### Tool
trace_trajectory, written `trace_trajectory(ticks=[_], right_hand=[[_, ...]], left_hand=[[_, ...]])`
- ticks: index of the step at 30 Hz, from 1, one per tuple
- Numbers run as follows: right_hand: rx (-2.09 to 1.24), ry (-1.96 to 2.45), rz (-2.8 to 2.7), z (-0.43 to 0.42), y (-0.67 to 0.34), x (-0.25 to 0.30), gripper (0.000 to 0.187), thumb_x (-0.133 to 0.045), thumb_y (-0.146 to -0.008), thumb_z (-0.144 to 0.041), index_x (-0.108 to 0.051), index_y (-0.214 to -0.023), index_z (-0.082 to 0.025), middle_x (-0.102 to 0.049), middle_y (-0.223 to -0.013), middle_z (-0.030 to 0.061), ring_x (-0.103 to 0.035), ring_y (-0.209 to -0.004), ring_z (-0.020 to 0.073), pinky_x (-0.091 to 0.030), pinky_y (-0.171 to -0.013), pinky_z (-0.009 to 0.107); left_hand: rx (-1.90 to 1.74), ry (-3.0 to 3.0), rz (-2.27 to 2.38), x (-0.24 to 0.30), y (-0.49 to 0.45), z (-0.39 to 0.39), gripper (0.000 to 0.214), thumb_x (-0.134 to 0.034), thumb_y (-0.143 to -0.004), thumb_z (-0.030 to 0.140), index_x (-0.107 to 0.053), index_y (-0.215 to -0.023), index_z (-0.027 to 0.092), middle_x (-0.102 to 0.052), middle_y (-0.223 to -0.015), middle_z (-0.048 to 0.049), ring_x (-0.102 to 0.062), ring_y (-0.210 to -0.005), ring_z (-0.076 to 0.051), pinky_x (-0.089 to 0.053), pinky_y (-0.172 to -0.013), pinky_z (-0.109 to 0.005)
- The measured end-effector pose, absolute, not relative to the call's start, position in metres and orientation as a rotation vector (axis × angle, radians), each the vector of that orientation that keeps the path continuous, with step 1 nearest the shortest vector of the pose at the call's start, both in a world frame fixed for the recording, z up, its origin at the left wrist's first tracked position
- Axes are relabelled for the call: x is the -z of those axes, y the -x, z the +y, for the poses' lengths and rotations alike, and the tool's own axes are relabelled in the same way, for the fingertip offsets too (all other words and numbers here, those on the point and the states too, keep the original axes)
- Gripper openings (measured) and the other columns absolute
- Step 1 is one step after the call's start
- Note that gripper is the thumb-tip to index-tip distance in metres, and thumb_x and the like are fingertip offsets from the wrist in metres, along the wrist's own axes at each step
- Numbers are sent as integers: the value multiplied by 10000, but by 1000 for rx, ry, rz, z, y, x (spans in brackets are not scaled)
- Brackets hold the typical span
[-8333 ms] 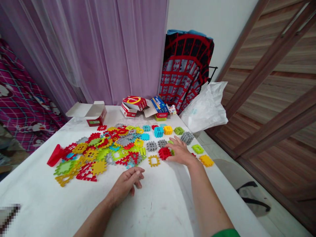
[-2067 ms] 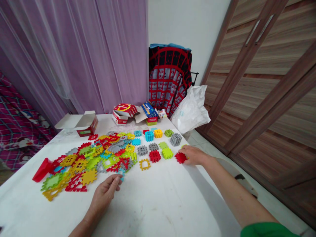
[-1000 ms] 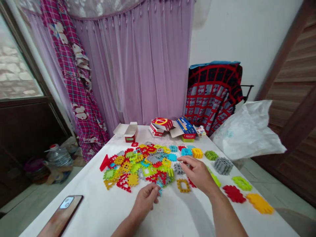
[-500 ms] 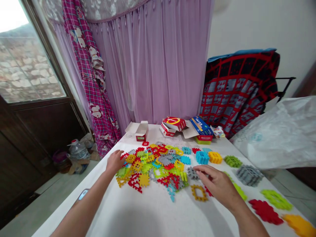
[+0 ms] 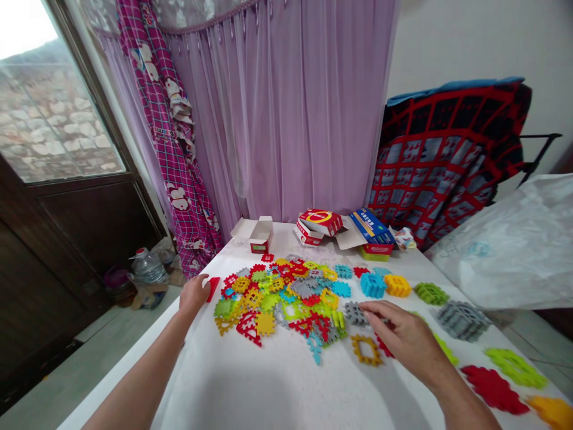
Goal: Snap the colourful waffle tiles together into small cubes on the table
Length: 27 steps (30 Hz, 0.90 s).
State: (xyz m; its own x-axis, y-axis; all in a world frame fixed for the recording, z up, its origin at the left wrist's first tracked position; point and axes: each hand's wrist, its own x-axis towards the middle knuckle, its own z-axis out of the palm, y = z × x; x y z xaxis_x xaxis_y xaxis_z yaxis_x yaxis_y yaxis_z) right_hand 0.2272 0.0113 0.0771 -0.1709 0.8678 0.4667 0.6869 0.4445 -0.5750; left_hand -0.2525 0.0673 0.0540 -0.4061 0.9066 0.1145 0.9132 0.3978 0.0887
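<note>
My left hand [image 5: 194, 293] is at the left side of the table, its fingers closed on a flat red plastic piece [image 5: 213, 288]. Just to the right of it spreads a loose heap of interlocking toy building pieces [image 5: 268, 301] in red, yellow, green, blue and grey. My right hand [image 5: 403, 328] is right of the heap, fingertips pinched at the right edge of a grey square window-shaped piece [image 5: 354, 313]. Nearer me lies a dark yellow square frame piece [image 5: 366, 350]. A red piece [image 5: 385, 345] is partly covered by my right hand.
Sorted stacks stand on the right: blue [image 5: 373, 285], yellow [image 5: 397, 285], green [image 5: 431, 293], grey [image 5: 464, 321] and red [image 5: 495, 389]. Open small boxes [image 5: 320, 224] lie along the back of the white table [image 5: 237, 382]. A translucent plastic bag [image 5: 514, 245] bulges at the right edge.
My left hand has drawn away leftward from the heap, and a red piece now shows in its fingers. My right hand stays by the grey piece. The view has shifted slightly.
</note>
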Motion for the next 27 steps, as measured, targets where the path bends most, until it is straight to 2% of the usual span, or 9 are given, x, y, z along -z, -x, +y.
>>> trace_trajectory(ticks=[3,6,8,13,18,23,27], right_hand=[[-294,1316,-1937,11,-225,-76,291,-490,-819,-418,-728,-881,-262,-742,-919,48,-695,-816,225,-562,-744,336],[-300,1325,-1950,10,-224,-75,299,-485,-820,-421,-730,-890,-263,-743,-920,49,-692,-813,225,-558,-746,337],[-304,1325,-1948,9,-224,-75,305,-480,-822,-422,-730,-894,-264,-742,-921,52,-690,-812,225,-556,-747,337],[-303,1324,-1943,6,-224,-74,289,-484,-827,-416,-724,-897,-269,-739,-941,52,-686,-838,228,-550,-754,340],[-287,1310,-1967,4,-222,-76,288,-482,-835,-398,-723,-903,-255,-735,-951,55,-684,-849,222,-544,-761,333],[-279,1295,-1944,0,-224,-81,284,-484,-834,-395,-724,-900,-260,-738,-940,46,-689,-839,216,-548,-762,325],[-271,1284,-1933,0,-227,-83,276,-487,-837,-385,-722,-902,-255,-737,-940,42,-687,-848,216,-541,-778,326]], left_hand=[[133,1824,-2457,-51,237,65,351,-441,-865,342,-677,-1113,266,-668,-1207,-89,-569,-1133,-274,-398,-902,-355],[27,1886,-2403,-49,222,68,302,-471,-847,368,-736,-905,236,-720,-1036,-120,-581,-1073,-300,-368,-895,-400],[-23,1893,-2392,-50,216,72,294,-489,-837,376,-738,-840,220,-723,-1000,-131,-576,-1061,-306,-347,-895,-419],[-82,1868,-2436,-54,207,78,257,-527,-798,373,-723,-844,213,-719,-1030,-137,-587,-1049,-304,-343,-886,-435],[-1,1850,-2510,-59,195,77,208,-528,-775,300,-698,-829,195,-725,-998,-148,-612,-1033,-304,-371,-873,-423],[267,1786,-2638,-77,202,72,166,-539,-762,248,-660,-870,214,-732,-962,-109,-653,-945,-282,-435,-762,-357],[651,1785,-2710,-98,206,65,245,-544,-778,288,-638,-982,191,-731,-948,-93,-664,-922,-263,-468,-710,-321]])
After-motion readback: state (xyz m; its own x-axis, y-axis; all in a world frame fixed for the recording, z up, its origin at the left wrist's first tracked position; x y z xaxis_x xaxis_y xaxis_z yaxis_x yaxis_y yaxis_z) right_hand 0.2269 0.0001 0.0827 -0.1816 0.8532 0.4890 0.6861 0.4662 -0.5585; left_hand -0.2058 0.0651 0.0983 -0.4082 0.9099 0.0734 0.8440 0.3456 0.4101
